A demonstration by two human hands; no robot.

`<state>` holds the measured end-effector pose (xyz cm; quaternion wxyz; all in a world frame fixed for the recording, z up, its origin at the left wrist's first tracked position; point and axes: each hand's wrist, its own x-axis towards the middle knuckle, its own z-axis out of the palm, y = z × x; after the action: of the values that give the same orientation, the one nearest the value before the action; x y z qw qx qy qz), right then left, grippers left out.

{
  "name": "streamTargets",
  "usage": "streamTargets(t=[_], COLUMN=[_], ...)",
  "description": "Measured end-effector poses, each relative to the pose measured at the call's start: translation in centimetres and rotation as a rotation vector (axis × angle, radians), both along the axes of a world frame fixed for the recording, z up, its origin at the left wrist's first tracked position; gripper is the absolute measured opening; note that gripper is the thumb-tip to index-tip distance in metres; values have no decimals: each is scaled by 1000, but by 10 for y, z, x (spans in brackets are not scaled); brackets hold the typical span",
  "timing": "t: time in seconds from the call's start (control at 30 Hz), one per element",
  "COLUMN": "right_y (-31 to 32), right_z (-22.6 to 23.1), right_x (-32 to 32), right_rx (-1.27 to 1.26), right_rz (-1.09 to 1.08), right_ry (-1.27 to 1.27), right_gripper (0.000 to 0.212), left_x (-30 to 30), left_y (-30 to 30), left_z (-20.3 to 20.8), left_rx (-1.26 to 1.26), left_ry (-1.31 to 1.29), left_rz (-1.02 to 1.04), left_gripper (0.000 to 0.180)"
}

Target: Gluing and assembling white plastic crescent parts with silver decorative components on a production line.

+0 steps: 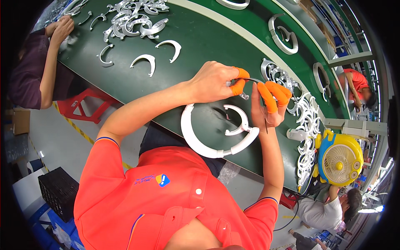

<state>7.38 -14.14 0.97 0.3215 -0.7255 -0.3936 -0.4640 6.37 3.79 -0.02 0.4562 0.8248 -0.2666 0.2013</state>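
Orange finger covers sit on several fingertips of both my hands. My left hand [216, 81] pinches one end of a thin, dark, curved strip [252, 79]. My right hand [271, 104] has its fingers closed on the same strip, which bends between the two hands; part of it is hidden by the fingers. Just below them on the green table lies a white headphone headband [193, 135], with a small C-shaped white yoke [241, 114] joined at one end. A small grey piece [244, 96] shows beneath my left fingertips; whether I hold it is unclear.
A heap of white curved parts [133, 21] covers the far left of the table [183, 23]. More white parts [306, 125] line the right side beside a yellow-and-blue fan [339, 160]. Headbands [283, 35] rest on the green strip beyond. At far left, a co-worker's hands [62, 27] are busy.
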Motion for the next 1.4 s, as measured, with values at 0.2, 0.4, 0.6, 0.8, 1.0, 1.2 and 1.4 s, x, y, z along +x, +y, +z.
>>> streamTargets(t=[0.2,0.4,0.6,0.8,1.0,1.2,1.4], right_y=[-1,-2,-4,-3,-4,-4,-1], right_z=[-1,-4,-5,-4,-3,-3,-3], right_x=[0,0,-1,-3,-4,-4,-4], right_rx=[-15,6,2,11,28,16,35], right_rz=[-23,-21,-5,9,59,26,1], right_ry=[-23,9,35,41,30,32,16], right_gripper=[34,34,30,30,30,30,31], left_x=[-1,-3,-3,-5,-2,-4,-1], left_y=[-2,-1,-3,-2,-2,0,1], left_z=[3,3,-1,0,-5,-1,-1], left_rx=[-20,-8,69,127,81,0,-98], left_ry=[-25,-3,-85,-140,-132,13,78], left_rz=[-10,-25,24,33,22,-41,-90], left_gripper=[33,38,36,35,30,22,25])
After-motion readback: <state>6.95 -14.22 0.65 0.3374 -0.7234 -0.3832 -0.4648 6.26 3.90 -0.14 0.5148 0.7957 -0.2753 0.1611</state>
